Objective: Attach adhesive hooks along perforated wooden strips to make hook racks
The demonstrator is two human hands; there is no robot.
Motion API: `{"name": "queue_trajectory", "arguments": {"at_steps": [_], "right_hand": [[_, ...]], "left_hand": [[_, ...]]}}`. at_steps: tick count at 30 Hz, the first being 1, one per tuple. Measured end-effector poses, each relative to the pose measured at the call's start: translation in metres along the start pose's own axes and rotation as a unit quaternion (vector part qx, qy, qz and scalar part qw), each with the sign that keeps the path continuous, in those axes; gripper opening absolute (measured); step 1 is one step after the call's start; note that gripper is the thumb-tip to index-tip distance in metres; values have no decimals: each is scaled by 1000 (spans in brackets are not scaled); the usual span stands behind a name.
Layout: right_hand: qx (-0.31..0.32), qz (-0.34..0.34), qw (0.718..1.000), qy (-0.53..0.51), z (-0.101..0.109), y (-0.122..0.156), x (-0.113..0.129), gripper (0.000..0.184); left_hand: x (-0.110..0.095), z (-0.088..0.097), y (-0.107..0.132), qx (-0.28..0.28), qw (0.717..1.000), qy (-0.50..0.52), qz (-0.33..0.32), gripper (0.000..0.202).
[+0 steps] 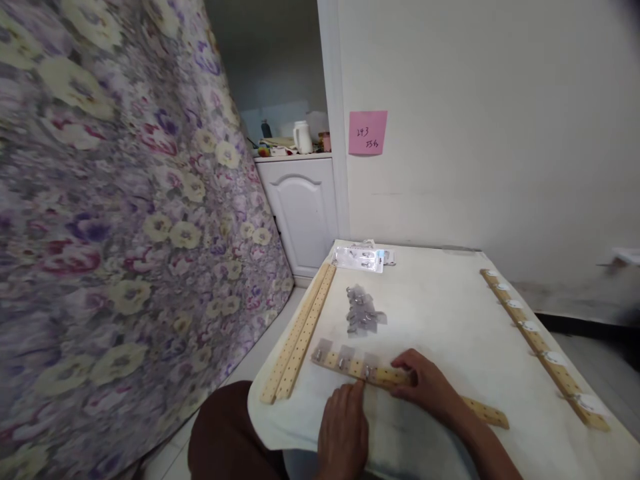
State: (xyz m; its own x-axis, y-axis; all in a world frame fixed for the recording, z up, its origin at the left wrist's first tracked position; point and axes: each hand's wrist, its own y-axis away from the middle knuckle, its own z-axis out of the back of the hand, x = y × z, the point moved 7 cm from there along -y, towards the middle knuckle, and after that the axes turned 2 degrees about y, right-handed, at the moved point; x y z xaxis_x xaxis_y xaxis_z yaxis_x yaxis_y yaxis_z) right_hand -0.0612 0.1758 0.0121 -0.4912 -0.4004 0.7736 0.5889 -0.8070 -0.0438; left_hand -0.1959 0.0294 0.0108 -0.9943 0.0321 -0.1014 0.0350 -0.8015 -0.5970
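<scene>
A perforated wooden strip (355, 366) lies across the near part of the table. Three metal hooks with clear square backings sit along its left half; the third hook (369, 371) is nearest my fingers. My left hand (343, 427) is closed at the strip's near edge, its fingertips touching just beside that hook. Across the strip's middle, my right hand (425, 383) grips it between thumb and fingers, hiding part of the wood. Beyond the strip, a pile of loose metal hooks (363, 312) with clear backings rests on the tabletop.
Two bare perforated strips (305, 327) lie along the table's left edge. At the right edge is another strip (540, 343) bearing several white round pieces. Clear hook packaging (357, 259) lies at the back of the white-covered table (425, 287). A floral curtain (125, 233) hangs left.
</scene>
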Motion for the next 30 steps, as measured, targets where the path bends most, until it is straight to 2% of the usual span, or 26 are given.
{"name": "queue_trajectory", "arguments": {"at_steps": [2, 5, 8, 13, 23, 25, 30], "right_hand": [[-8, 8, 999, 41, 3, 11, 3, 38], [-22, -3, 997, 78, 2, 18, 5, 29], [-28, -16, 996, 88, 0, 18, 6, 22], [-34, -30, 995, 83, -3, 18, 8, 22], [-72, -67, 991, 92, -11, 16, 8, 19], [-75, -68, 991, 93, -13, 15, 8, 19], [-73, -62, 993, 66, -14, 15, 2, 24]], "left_hand": [[0, 0, 2, -20, 1000, -6, -9, 39], [1, 0, 2, -20, 1000, -6, -8, 35], [0, 0, 1, -3, 1000, 0, -5, 35], [0, -1, 0, 8, 1000, 0, 1, 35], [-1, 0, 6, -48, 998, -45, -9, 36], [-1, 0, 5, -40, 998, -37, -7, 36], [3, -5, 2, 33, 999, 10, 10, 40]]}}
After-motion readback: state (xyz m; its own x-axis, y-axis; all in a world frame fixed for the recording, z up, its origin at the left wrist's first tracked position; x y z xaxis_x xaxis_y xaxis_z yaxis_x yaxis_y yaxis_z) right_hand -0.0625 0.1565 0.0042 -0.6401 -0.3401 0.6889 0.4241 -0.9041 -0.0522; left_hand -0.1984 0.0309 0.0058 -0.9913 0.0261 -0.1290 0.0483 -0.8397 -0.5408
